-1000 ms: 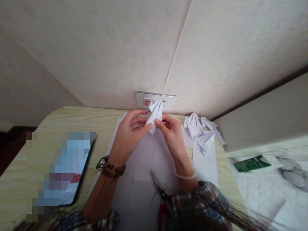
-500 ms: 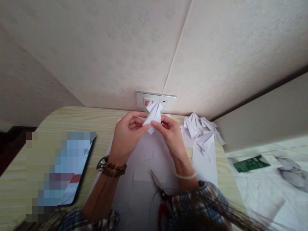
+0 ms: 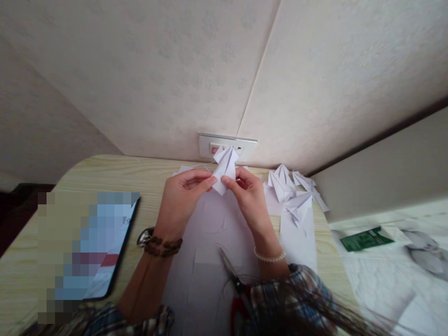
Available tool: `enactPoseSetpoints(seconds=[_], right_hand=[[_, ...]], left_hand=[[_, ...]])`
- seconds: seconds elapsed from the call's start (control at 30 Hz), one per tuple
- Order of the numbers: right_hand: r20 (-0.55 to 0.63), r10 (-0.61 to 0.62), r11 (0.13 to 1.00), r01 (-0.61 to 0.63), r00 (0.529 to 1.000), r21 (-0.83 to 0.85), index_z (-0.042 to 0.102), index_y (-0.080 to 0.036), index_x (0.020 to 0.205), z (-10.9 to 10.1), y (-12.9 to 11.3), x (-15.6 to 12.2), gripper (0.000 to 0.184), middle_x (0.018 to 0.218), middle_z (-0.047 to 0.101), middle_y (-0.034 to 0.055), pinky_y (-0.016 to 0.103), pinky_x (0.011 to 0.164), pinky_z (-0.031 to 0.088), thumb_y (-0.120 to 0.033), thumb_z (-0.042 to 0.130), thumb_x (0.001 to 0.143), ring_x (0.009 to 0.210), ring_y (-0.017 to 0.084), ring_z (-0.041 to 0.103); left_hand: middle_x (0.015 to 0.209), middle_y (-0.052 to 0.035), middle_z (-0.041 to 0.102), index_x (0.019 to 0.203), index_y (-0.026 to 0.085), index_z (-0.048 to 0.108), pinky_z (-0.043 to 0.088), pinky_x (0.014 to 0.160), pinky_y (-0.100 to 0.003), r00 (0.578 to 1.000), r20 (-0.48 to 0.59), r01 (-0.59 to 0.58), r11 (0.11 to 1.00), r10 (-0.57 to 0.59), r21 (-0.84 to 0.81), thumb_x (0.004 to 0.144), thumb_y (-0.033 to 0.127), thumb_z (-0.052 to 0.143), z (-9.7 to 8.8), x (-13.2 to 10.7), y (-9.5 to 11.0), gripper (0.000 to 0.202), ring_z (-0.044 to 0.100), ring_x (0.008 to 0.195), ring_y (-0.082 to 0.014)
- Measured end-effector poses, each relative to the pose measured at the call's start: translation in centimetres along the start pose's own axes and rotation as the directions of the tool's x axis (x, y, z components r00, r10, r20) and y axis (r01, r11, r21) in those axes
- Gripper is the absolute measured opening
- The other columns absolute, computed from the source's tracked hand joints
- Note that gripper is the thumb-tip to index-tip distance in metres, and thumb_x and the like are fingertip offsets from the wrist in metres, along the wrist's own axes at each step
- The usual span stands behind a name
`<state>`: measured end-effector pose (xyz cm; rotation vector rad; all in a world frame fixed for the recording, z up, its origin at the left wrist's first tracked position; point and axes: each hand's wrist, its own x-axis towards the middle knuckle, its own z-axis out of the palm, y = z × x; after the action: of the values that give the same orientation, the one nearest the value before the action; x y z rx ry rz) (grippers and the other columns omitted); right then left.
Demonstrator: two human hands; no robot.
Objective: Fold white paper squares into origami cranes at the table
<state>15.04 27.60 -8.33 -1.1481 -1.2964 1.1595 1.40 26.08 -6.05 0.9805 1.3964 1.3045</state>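
Observation:
A folded white paper piece (image 3: 226, 168), pointed and flared at its top, is held up over the far side of the table. My left hand (image 3: 185, 193) pinches its left edge between thumb and fingers. On the other edge, my right hand (image 3: 247, 189) is closed with its thumb pressed on the front of the paper. The fingers behind the paper are partly hidden. Under my forearms lie white paper sheets (image 3: 182, 289). Scissors (image 3: 233, 275) with red handles rest on them beside my right wrist, the handles partly covered by hair and sleeve.
Several folded paper pieces (image 3: 292, 191) lie at the table's back right. A tablet (image 3: 115, 261), largely pixelated, sits on the left of the wooden table (image 3: 105, 172). A switch and socket plate (image 3: 229, 144) is on the wall behind. A green packet (image 3: 367, 238) lies off to the right.
The paper has turned slightly more upright between my hands. My left thumb and fingers have shifted along its edge, and the left wrist has moved a little left.

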Motion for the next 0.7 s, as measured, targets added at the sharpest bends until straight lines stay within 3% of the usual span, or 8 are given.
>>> enactPoseSetpoints(seconds=[0.17,0.4,0.7], right_hand=[[0.001,-0.024,0.998,0.024,1.000,-0.051,0.059,-0.021,0.068,0.06,0.20,0.01,0.017,0.071,0.057,-0.0002,0.028,0.066,0.042,-0.033,0.066,0.078,0.071,0.016,0.051],[0.008,-0.019,0.992,0.020,1.000,-0.123,0.061,-0.020,0.070,0.04,-0.14,-0.04,0.016,0.071,0.058,-0.0002,0.029,0.066,0.040,-0.032,0.066,0.078,0.069,0.016,0.050],[0.060,-0.033,0.987,0.042,0.998,-0.157,0.057,-0.020,0.065,0.17,-0.48,-0.06,0.019,0.067,0.053,-0.0021,0.028,0.065,0.038,-0.030,0.066,0.078,0.067,0.015,0.047]], left_hand=[[0.068,0.0015,0.072,0.067,0.021,0.071,0.055,0.065,-0.026,0.997,-0.038,-0.068,0.995,0.071,0.071,0.066,0.027,0.077,0.15,-0.18,0.12,0.008,0.066,0.065,-0.0160],[0.081,-0.0021,0.075,0.075,0.021,0.072,0.054,0.079,-0.033,0.999,0.005,-0.044,0.999,0.044,0.004,0.064,0.033,0.080,-0.03,0.09,-0.30,0.017,0.069,0.079,-0.0205],[0.068,0.0001,0.069,0.064,0.019,0.068,0.050,0.070,-0.029,0.998,-0.024,-0.065,0.997,0.066,0.031,0.062,0.032,0.080,-0.13,0.02,-0.27,0.018,0.064,0.069,-0.0171]])
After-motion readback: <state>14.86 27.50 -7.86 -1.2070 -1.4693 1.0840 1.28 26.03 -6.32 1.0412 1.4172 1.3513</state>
